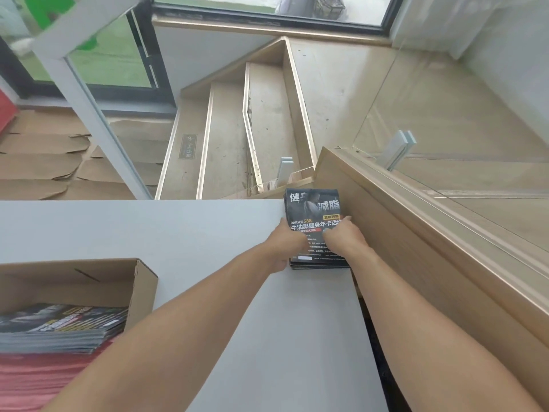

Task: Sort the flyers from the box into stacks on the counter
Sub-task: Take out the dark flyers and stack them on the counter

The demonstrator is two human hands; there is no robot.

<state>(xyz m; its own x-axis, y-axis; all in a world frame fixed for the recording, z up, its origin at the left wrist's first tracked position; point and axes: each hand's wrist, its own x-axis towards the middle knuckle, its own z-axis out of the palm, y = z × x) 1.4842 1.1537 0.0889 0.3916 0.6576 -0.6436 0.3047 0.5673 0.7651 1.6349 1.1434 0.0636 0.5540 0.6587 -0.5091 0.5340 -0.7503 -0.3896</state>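
A stack of black flyers (pixel 312 207) with white and yellow print lies at the far right end of the white counter (pixel 208 233), against a wooden ledge. My left hand (pixel 285 243) grips the stack's left edge, fingers along the side. At the right edge my right hand (pixel 344 237) holds it, with the thumb on the top sheet. Both hands cover the stack's lower half. An open cardboard box (pixel 142 282) at the lower left holds more black flyers (pixel 59 322) lying on red flyers (pixel 41 379).
The wooden ledge (pixel 416 233) with a glass panel above it runs along the counter's right side. Beyond the counter's far edge, stairs (pixel 237 129) drop away. Flattened brown cardboard (pixel 44 162) covers the floor at the left.
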